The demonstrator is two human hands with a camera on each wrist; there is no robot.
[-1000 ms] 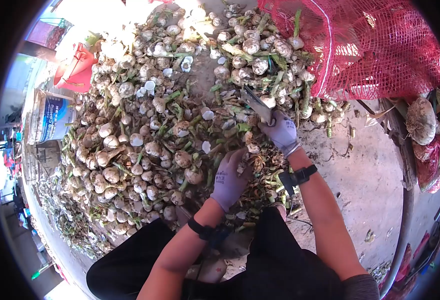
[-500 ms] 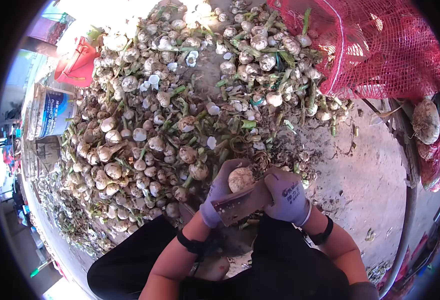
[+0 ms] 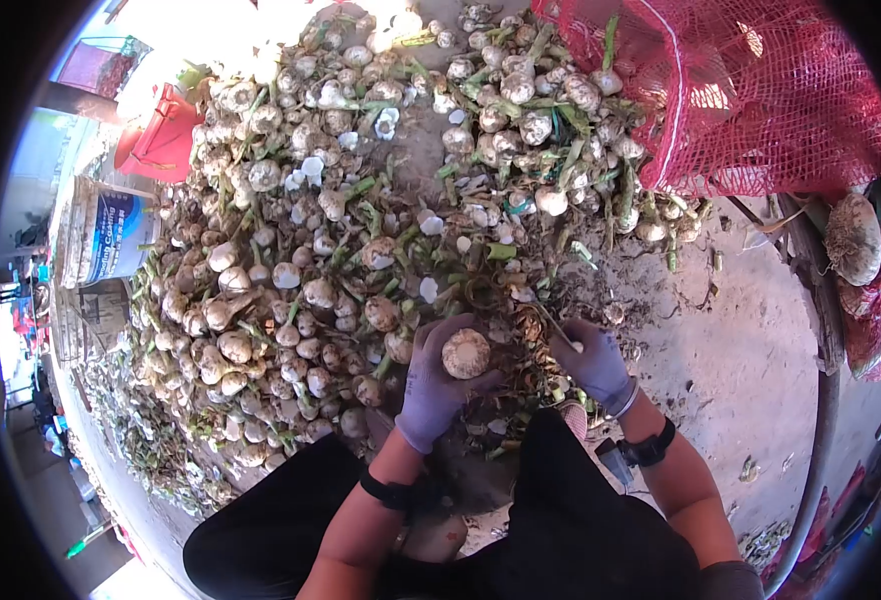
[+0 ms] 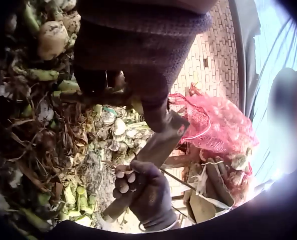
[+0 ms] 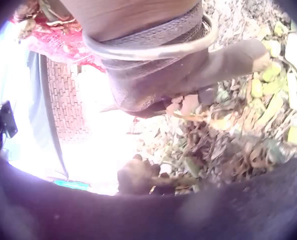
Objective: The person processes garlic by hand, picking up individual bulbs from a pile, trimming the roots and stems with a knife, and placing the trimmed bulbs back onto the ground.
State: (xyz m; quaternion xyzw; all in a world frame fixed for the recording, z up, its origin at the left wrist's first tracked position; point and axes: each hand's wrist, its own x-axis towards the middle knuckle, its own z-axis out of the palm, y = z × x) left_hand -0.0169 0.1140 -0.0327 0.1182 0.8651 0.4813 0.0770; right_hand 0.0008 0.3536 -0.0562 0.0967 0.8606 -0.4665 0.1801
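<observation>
Gripping a garlic bulb (image 3: 466, 354), the left hand (image 3: 431, 397) sits near the right hand (image 3: 597, 366), which is curled round a knife (image 4: 160, 148).

"coating" reads on the blue label (image 3: 118, 237) of a bucket (image 3: 81, 240).

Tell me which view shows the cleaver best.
The left wrist view: the cleaver shows its broad side, gripped by the right hand. The head view shows only a thin, nearly edge-on sliver; in the right wrist view, it is unclear.
</observation>
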